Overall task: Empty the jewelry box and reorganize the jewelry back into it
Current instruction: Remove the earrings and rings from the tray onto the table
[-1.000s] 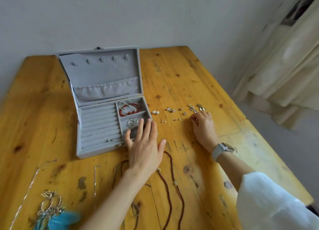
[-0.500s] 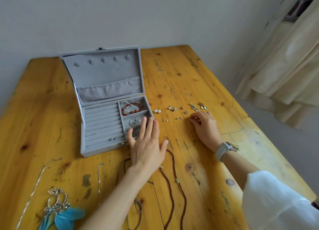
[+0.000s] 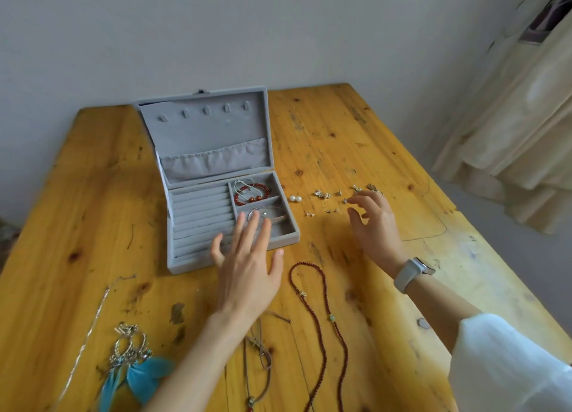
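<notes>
Gold earrings (image 3: pixel 322 194) lie scattered on the bench (image 3: pixel 340 133) just beyond our right hand (image 3: pixel 373 222), fingers loosely spread and empty, while our left hand (image 3: pixel 247 257), fingers splayed, hovers over the open box (image 3: pixel 198 213).

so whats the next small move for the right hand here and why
Probably lower the right hand and pinch one of the small earrings just beyond its fingertips. It holds nothing, fingers loosely curled above the table, and those pieces lie loose outside the jewelry box. The left hand hovers open over the box's front, so it seems ready to steady it.
</notes>
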`<move>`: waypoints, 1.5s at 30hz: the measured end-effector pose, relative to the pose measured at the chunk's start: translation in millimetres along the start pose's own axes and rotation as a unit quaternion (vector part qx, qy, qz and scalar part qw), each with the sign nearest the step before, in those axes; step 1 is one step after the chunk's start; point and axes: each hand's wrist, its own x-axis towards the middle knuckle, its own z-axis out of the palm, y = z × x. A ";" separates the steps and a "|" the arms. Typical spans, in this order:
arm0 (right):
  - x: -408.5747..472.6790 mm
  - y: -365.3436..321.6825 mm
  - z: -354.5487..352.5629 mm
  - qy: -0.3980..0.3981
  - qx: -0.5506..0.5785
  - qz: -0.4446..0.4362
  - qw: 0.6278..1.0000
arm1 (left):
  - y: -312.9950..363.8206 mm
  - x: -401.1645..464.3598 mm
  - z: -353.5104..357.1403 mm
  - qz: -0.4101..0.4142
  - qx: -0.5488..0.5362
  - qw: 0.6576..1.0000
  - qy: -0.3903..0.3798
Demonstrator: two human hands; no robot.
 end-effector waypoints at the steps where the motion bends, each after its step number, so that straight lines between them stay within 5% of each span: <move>1: 0.0 -13.7 2.2 -0.004 0.005 -0.018 1.000 | -10.1 -3.9 -5.3 -0.016 0.002 1.000 0.017; 8: -1.0 -122.2 49.7 -0.175 0.036 -0.195 0.964 | -77.7 -15.2 -32.8 -0.164 0.055 0.985 0.008; 13: 12.7 -154.9 78.9 -0.286 -0.092 -0.253 0.919 | -92.2 -17.7 -40.2 -0.180 0.063 0.980 -0.056; 19: 4.3 -160.9 72.9 -0.287 -0.225 -0.353 0.862 | -93.6 -21.4 -38.1 -0.179 0.053 0.980 -0.069; 26: 7.2 -167.4 66.9 -0.308 -0.216 -0.348 0.858 | -90.5 -22.1 -40.5 -0.185 0.043 0.978 -0.082; 32: 22.7 -164.5 68.6 -0.389 -0.089 -0.220 0.890 | -88.4 -21.4 -41.8 -0.188 0.040 0.978 -0.086; 39: 6.2 -145.3 51.6 -0.250 0.073 -0.118 0.958 | -75.1 -22.3 -42.0 -0.184 0.043 0.980 -0.060; 45: 0.6 -63.1 1.8 -0.053 0.054 0.018 0.997 | -30.1 2.2 -26.4 -0.071 0.015 0.997 0.009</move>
